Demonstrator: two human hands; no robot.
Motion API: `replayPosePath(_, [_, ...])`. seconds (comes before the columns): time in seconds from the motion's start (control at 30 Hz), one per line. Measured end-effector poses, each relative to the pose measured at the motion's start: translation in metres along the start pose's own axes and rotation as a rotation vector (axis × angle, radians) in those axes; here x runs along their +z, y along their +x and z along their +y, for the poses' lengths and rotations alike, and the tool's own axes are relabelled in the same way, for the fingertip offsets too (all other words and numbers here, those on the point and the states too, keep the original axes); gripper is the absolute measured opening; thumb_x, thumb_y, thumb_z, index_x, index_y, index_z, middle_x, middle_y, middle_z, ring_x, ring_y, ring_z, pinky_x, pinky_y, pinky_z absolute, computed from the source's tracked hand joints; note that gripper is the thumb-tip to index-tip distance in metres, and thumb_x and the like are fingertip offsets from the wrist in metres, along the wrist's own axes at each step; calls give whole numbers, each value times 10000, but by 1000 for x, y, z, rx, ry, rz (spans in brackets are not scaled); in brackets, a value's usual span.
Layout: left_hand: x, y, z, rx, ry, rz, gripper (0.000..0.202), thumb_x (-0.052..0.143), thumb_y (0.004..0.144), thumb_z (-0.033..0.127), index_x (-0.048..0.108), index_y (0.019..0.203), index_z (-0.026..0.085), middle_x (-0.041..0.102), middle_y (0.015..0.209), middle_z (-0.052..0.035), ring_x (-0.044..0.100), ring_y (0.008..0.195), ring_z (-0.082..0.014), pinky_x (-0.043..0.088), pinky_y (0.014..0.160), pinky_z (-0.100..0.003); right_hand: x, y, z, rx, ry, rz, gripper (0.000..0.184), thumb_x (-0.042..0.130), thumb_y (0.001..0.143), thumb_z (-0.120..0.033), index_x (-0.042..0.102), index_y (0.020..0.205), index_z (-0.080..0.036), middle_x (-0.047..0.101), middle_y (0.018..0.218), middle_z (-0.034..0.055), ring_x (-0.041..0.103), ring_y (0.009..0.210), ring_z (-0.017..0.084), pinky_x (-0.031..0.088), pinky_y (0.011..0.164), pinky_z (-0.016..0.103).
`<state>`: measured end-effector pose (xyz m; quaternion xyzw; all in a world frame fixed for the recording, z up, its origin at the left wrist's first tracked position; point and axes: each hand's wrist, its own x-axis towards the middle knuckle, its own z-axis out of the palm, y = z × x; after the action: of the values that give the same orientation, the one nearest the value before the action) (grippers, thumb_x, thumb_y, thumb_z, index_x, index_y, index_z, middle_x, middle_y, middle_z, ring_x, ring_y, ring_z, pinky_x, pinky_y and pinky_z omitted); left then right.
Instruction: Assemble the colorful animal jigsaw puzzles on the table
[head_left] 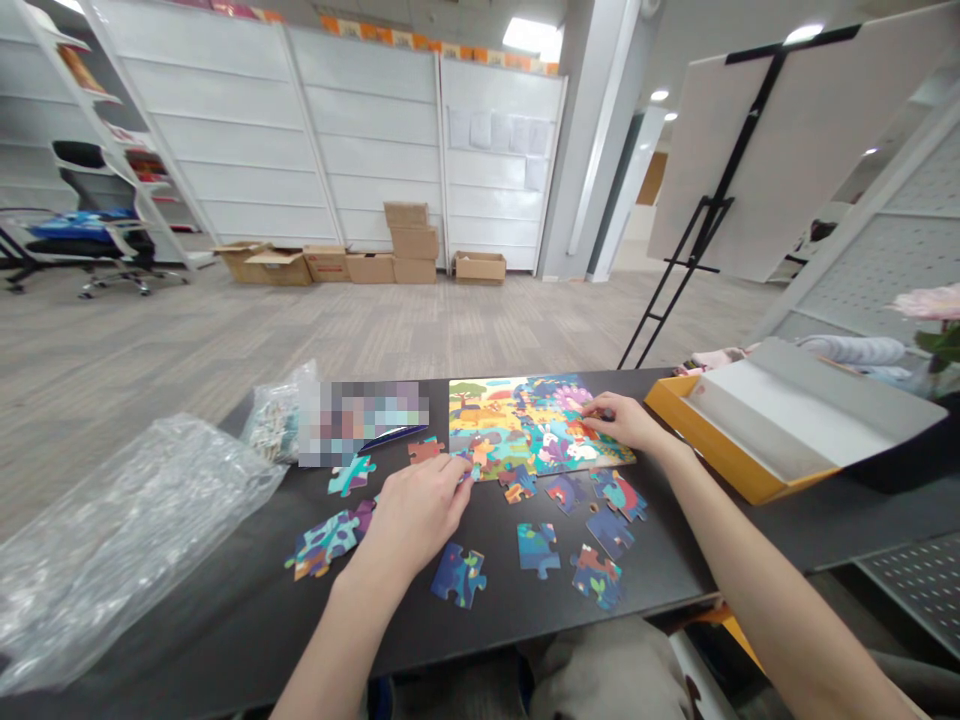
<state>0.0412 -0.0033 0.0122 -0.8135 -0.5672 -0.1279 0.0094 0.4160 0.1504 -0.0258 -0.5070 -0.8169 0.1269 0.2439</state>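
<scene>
A partly assembled, brightly coloured jigsaw puzzle point(525, 430) lies on the black table point(480, 620). My left hand point(416, 510) is in front of its lower left corner, with the fingertips pinching a small jigsaw piece point(471, 464). My right hand point(619, 420) reaches over the puzzle's right side, its fingertips on the picture. Whether those fingers hold a piece is hidden. Loose pieces such as a blue one point(457, 577) and a teal one point(538, 549) lie below the puzzle. A joined group of pieces point(324, 543) sits left of my left hand.
A crumpled clear plastic bag point(120, 540) covers the table's left end. Behind it are a small bag of pieces point(274, 425) and a pixelated box point(364, 423). An open yellow-edged box point(780, 410) stands at the right. Cardboard boxes point(375, 265) line the far wall.
</scene>
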Motion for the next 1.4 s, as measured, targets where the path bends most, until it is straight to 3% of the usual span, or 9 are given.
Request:
replayPosePath(0.47, [-4,1,2,-1,-4,-14,203,480,998,262,673,1048,230,755,980,-41,727,897,-230,512,737,-307,10,3,-3,10,-25,51,160,656,833,-346,750,840,-218,722,874,59,674,765,207,526,746,329])
replayPosePath(0.73, [-3,-1,0,10,-1,-9,206,474,999,260,674,1041,229,755,983,-38,730,901,-231,520,748,-315,-6,1,8,93,12,58,328,633,849,-504,783,889,-216,766,888,73,673,757,214,520,690,326])
replayPosePath(1.17, [-1,-1,-1,8,9,-24,214,463,1005,274,670,1042,233,755,989,-34,728,908,-222,513,750,-301,-14,-4,10,118,110,-118,398,720,732,-555,794,877,-192,748,825,68,615,706,194,503,666,319])
replayPosePath(1.4, [-2,0,1,10,13,-42,217,451,1009,280,661,1041,232,752,991,-33,724,908,-227,505,741,-304,-15,-6,9,101,51,-92,404,718,734,-552,801,930,-208,742,858,63,599,712,189,507,669,316])
